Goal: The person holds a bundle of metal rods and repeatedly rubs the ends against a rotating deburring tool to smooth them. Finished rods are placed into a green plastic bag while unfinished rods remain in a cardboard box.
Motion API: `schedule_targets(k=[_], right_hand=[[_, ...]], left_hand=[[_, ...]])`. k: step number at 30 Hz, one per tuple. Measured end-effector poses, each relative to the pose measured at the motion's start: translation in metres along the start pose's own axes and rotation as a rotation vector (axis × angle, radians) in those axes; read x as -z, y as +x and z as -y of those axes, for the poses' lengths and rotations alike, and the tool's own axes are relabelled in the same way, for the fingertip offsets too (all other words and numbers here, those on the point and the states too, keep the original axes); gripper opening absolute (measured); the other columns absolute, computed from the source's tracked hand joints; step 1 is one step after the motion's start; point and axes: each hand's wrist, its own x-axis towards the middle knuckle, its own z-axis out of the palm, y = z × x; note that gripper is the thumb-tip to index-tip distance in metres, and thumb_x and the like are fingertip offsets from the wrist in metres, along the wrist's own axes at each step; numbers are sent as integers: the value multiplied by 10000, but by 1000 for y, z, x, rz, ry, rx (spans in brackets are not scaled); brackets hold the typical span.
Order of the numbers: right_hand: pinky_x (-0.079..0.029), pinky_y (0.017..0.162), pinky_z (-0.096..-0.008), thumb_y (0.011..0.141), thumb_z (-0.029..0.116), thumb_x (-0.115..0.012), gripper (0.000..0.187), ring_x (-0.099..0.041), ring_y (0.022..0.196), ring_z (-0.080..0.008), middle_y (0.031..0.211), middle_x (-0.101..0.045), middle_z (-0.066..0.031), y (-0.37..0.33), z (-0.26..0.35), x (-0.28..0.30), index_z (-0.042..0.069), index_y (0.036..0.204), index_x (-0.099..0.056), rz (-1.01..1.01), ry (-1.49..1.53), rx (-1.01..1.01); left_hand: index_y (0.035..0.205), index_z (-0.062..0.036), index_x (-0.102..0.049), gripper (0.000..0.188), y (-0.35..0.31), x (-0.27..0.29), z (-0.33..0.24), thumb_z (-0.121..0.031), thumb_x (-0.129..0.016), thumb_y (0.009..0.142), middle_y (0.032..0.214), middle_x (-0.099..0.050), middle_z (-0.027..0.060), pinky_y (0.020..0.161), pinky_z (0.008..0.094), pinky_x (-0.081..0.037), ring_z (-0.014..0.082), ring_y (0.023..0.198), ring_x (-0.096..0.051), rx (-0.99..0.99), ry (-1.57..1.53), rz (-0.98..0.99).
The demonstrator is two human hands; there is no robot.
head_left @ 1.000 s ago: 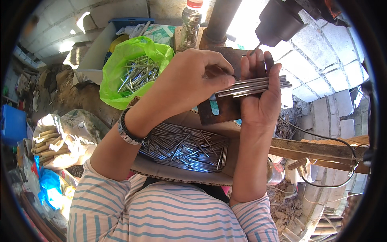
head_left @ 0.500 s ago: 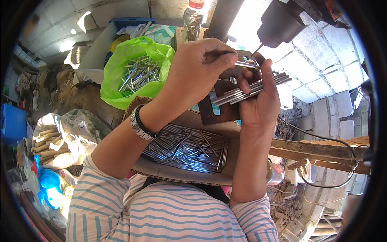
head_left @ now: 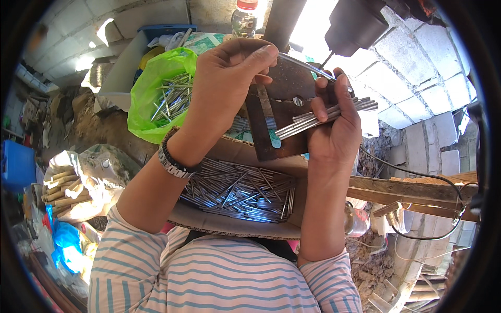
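Pinched between the thumb and fingertips of my left hand (head_left: pixel 229 73) is one end of a thin metal rod (head_left: pixel 303 63). The rod slants down to the right, and its far end meets the fingers of my right hand (head_left: pixel 336 122). That hand is also closed around a small bundle of metal rods (head_left: pixel 302 124), which lie across the palm and fingers. Behind both hands is a dark metal plate (head_left: pixel 284 94) with slots. A dark drill (head_left: pixel 357 28) with a thin bit points down just above the rod and my right fingers.
An open cardboard box (head_left: pixel 261 229) on my lap holds many rods. A green plastic bag (head_left: pixel 141 99) with more rods stands at the back left. A lidded bottle (head_left: pixel 244 21) stands behind. A wooden beam (head_left: pixel 402 195) and black cable (head_left: pixel 417 169) lie right.
My left hand has moved left and slightly up with the rod's end, so the rod now slants more and more of it shows. My right hand stays nearly in place with the bundle.
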Motion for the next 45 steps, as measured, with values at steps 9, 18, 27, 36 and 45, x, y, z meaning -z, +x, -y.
schedule_targets(k=[9, 18, 27, 36, 45], right_hand=[[-377, 432, -209, 849, 161, -675, 273, -636, 806, -172, 893, -637, -113, -4, 0, -5, -30, 1015, -573, 53, -56, -16], [-390, 403, -197, 851, 80, -626, 157, -663, 751, -162, 860, -662, -131, -6, 1, -8, -36, 955, -606, 109, -123, -55], [-413, 384, -183, 845, 71, -621, 183, -666, 718, -138, 841, -667, -131, -6, 1, -6, -52, 978, -601, 149, -62, -74], [-411, 379, -182, 843, 71, -630, 197, -668, 715, -138, 840, -669, -128, -7, 2, -8, -49, 997, -600, 131, -63, -76], [-401, 388, -177, 846, 71, -630, 154, -652, 709, -123, 830, -672, -118, -7, 2, -8, -26, 964, -607, 136, -61, -85]], left_hand=[[1020, 12, -621, 236, -4, -6, 6, -106, -692, 828, 831, -645, 48, 671, 255, -560, 103, 757, -616, 57, -242, -4], [1075, 22, -603, 237, -11, -15, 10, -85, -638, 867, 926, -653, 84, 745, 299, -564, 162, 854, -648, 96, -360, 84], [1056, 20, -613, 230, -13, -19, 12, -103, -647, 864, 930, -659, 91, 762, 310, -558, 181, 845, -658, 79, -310, 104], [1057, 24, -612, 231, -15, -20, 9, -105, -643, 867, 930, -662, 98, 763, 311, -553, 187, 843, -659, 65, -295, 104], [999, 45, -621, 239, -15, -23, 10, -135, -675, 852, 883, -677, 110, 742, 257, -549, 154, 784, -664, 25, -304, 76]])
